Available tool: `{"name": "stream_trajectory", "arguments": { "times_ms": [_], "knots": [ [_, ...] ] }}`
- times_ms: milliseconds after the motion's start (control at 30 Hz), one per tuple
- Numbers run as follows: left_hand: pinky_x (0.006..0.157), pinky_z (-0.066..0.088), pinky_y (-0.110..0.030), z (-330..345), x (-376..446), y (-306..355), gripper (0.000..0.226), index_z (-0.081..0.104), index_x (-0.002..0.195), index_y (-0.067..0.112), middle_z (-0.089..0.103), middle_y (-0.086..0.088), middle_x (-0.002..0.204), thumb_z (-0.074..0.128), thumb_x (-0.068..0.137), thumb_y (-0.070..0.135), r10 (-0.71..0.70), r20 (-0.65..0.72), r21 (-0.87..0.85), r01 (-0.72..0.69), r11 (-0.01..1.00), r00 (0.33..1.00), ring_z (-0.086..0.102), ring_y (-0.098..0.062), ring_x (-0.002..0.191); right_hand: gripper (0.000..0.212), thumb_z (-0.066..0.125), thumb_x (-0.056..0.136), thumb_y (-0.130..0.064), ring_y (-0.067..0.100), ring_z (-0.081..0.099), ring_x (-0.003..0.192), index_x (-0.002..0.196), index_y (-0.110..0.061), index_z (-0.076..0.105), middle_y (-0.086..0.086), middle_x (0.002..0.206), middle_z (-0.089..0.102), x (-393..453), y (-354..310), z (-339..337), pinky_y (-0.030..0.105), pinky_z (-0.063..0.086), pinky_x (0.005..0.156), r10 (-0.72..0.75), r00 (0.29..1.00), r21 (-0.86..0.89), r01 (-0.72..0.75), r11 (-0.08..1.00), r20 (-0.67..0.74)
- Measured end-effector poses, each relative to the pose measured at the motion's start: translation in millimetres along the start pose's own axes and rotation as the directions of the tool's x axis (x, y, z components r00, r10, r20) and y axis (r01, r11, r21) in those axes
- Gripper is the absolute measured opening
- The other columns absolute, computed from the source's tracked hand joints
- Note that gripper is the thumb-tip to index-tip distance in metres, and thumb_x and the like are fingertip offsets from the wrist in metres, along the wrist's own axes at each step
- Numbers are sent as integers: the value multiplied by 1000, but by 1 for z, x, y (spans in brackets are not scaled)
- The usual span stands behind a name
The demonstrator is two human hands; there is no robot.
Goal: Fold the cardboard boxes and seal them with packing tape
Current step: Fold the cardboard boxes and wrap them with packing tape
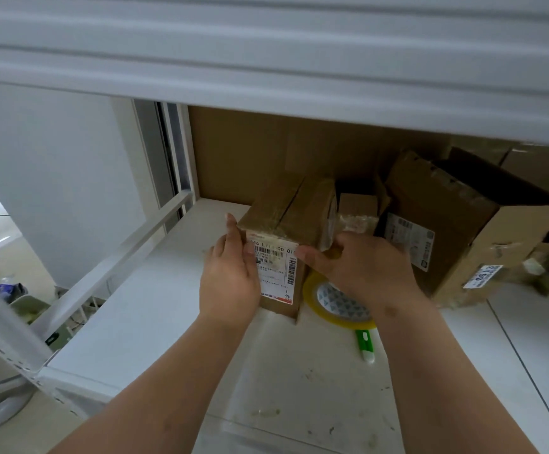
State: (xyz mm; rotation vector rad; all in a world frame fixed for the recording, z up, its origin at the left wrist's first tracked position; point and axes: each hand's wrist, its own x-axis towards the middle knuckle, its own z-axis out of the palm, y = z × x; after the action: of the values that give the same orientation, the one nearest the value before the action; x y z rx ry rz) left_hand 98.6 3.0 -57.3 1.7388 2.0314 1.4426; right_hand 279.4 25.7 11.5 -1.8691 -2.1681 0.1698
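brown box [286, 204], white label [274, 273], yellow tape roll [312, 298], green-handled cutter [363, 342]

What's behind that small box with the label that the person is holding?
Behind the small box stands a brown cardboard sheet against the back of the shelf. A smaller box sits behind its right side. The small box itself hides whatever lies directly behind its base.

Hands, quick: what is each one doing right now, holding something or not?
Left hand: fingers straight, pressed flat against the left side of the small cardboard box.
Right hand: fingers curled round the box's right edge, holding it.
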Motion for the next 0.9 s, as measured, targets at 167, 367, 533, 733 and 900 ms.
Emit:
{"name": "stream_trajectory", "arguments": {
  "times_ms": [167, 367, 533, 733, 900],
  "knots": [
    [103, 36, -41, 3, -4, 4, 75, -6, 157, 11, 47, -11, 142, 33, 102, 43, -17, 98, 12, 16, 1000, 995, 39, -29, 127, 77, 23, 70, -96, 22, 62, 95, 95, -31, 57, -5, 93, 66, -4, -12, 4, 49, 43, 99, 59, 998, -17, -59, 998, -21],
    [105, 34, -41, -2, 4, 2, 106, -11, 157, 15, 42, -6, 147, 38, 84, 73, -37, 185, 21, 34, 999, 982, 37, -29, 130, 71, 40, 78, -86, 21, 55, 119, 125, -34, 55, -7, 125, 62, -4, 2, -3, 49, 40, 106, 9, 983, 169, -41, 985, 182],
    [101, 46, -49, 1, 7, 2, 100, 0, 158, 22, 47, -3, 140, 51, 86, 68, -62, 136, -9, 64, 998, 989, 46, -27, 126, 57, 47, 80, -80, 20, 58, 105, 113, -34, 57, -8, 112, 64, -5, -3, -1, 43, 46, 94, 65, 991, 115, -78, 990, 113],
    [108, 39, -49, 2, 8, 5, 95, -7, 158, 17, 44, -4, 149, 52, 94, 55, -61, 153, -40, 68, 997, 986, 40, -29, 135, 56, 38, 77, -84, 21, 52, 79, 103, -37, 56, -9, 91, 63, -8, -20, 3, 39, 44, 82, 135, 990, 25, -136, 990, 37],
    [121, 20, -44, -4, 1, 13, 114, -16, 155, 31, 7, 4, 166, 47, 74, 82, -65, 271, -151, 109, 982, 960, 15, -23, 150, 52, 48, 80, -70, 21, 60, 98, 113, -31, 56, -5, 104, 62, -10, -20, 0, 41, 51, 87, 143, 972, 241, -187, 952, 189]
  ]
}}
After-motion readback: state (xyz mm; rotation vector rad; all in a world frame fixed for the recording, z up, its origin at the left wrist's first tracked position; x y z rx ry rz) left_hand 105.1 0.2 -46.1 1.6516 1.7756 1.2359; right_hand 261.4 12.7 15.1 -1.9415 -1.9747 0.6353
